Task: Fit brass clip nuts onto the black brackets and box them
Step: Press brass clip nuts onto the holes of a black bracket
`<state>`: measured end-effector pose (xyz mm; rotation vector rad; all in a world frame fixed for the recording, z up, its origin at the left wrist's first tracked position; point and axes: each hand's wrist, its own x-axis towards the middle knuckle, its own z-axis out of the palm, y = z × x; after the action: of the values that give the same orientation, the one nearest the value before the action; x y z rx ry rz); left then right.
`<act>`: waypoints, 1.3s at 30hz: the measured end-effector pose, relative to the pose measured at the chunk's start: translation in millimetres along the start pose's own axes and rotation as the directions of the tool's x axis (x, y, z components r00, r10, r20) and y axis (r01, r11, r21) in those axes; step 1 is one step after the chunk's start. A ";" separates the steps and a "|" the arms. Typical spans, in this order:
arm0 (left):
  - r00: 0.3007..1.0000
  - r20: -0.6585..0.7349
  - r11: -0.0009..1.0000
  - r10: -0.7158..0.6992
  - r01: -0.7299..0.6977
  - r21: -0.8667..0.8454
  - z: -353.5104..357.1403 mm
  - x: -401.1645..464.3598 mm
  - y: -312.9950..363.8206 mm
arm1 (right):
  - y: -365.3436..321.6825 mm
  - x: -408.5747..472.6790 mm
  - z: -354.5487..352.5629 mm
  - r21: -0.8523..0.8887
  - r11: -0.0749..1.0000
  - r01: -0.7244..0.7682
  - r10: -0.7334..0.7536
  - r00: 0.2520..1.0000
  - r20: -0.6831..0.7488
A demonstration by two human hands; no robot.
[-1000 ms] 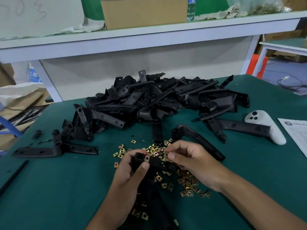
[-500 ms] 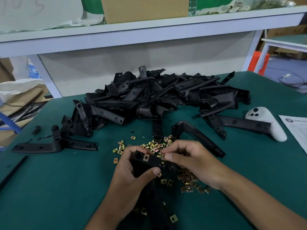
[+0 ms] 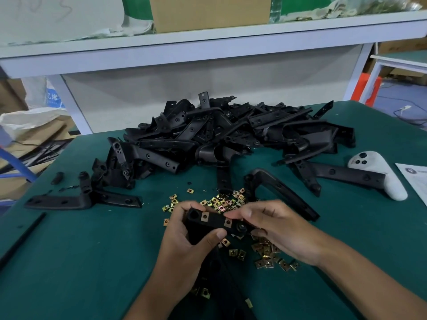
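I hold a black bracket [image 3: 215, 224] over the green table between both hands. My left hand [image 3: 184, 241] grips its left end, thumb across the front. My right hand [image 3: 277, 229] pinches the bracket's right end, its fingertips by a brass clip nut [image 3: 228, 222] seated there. A second brass nut [image 3: 204, 216] sits further left on the bracket. Loose brass clip nuts [image 3: 223, 202] lie scattered under and behind my hands, with more [image 3: 268, 252] below my right hand. A big heap of black brackets [image 3: 231, 135] fills the far middle of the table.
Single brackets lie at the left [image 3: 85, 199] and right [image 3: 342, 174] of the heap. A white controller [image 3: 381, 174] and a paper sheet [image 3: 413, 179] lie at the right edge. A cardboard box [image 3: 208, 12] stands on the shelf above. A black strip [image 3: 20, 236] lies near left.
The bracket has shifted slightly right and its face with two brass nuts now shows; my right fingertips have moved onto the right-hand nut. My left thumb has closed across the bracket's front.
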<state>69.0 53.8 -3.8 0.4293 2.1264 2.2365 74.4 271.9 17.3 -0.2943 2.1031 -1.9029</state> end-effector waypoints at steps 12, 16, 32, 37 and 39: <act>0.999 -0.033 0.998 0.004 -0.006 -0.058 -2.6 2.8 2.1 | 1.4 4.5 3.4 -0.162 0.957 0.242 -0.279 0.922 -0.268; 0.999 -0.046 1.000 0.014 -0.015 -0.018 0.2 -6.2 15.5 | -20.9 -9.2 -4.8 -0.315 0.907 0.281 -0.376 0.877 -0.299; 0.652 0.574 0.712 0.495 -0.683 0.161 259.6 -97.6 68.0 | -28.9 -377.0 -69.2 -0.763 0.546 -0.346 -0.591 0.487 -0.643; 0.529 0.684 0.718 0.502 -0.696 0.011 343.2 -144.9 54.3 | -10.9 -477.1 -58.5 -0.656 0.507 -0.559 -0.544 0.384 -0.747; 0.484 0.722 0.692 0.494 -0.722 0.011 362.6 -159.0 51.5 | -7.8 -497.6 -55.2 -0.613 0.504 -0.608 -0.522 0.351 -0.777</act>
<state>308.7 371.4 29.3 1.9820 2.0340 1.4503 521.4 491.8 67.6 1.0733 3.6689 -0.5069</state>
